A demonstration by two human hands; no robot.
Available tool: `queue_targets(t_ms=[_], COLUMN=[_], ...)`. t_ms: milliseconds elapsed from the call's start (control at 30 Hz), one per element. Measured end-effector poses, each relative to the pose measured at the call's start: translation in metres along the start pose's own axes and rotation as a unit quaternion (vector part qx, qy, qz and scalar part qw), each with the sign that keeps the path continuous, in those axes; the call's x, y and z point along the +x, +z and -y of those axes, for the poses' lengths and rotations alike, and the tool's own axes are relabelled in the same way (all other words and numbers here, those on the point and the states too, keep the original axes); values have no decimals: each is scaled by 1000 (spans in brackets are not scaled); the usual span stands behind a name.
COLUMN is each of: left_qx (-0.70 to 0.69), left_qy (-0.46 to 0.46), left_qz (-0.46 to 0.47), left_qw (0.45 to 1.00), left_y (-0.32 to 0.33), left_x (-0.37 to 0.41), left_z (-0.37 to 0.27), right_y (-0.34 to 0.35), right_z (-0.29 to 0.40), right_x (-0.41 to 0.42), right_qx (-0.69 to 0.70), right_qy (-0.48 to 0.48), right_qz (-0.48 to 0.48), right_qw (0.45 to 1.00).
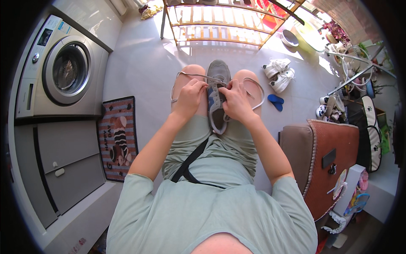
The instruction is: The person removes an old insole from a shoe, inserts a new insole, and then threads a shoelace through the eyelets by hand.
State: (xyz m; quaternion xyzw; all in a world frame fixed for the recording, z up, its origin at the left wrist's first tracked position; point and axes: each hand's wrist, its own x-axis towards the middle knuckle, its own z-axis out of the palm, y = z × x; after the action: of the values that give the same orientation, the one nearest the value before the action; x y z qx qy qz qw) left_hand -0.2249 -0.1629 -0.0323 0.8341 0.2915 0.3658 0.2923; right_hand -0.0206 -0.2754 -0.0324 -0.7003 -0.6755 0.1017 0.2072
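Note:
A grey sneaker [219, 68] with blue side panels rests between my knees, toe pointing away from me. Its pale flat shoelace [192, 75] runs through eyelets near the toe. One length arcs over my left knee and back behind my left hand [191, 97], whose thumb and forefinger pinch what looks like the lace's end beside the eyelets. My right hand [237, 101] grips the sneaker's right eyelet edge, thumb over the tongue area. The other loose length curls across my right knee. My fingers partly hide the eyelets on the right side.
White sneakers [279, 73] and blue insoles [275, 102] lie on the floor to the right. A wooden rack [222, 24] stands ahead. At left are a washing machine [23, 95] and a patterned mat [106, 127]. A brown-covered seat [330, 136] bears a dark phone [329, 158].

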Motion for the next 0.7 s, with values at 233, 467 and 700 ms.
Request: queue_targets(t_ms=[233,467,700], left_qx=[-54,-34,-62], left_qy=[-55,-25,-50], left_qz=[33,9,4], left_qw=[997,999,997], left_y=[16,23,28], left_x=[-1,8,11], left_z=[10,7,7], right_y=[-1,13,12], right_z=[10,8,7], right_x=[2,5,9], right_qx=[39,100,107], right_qy=[11,17,6], right_qz=[-76,-118,-135], right_qw=[996,988,985])
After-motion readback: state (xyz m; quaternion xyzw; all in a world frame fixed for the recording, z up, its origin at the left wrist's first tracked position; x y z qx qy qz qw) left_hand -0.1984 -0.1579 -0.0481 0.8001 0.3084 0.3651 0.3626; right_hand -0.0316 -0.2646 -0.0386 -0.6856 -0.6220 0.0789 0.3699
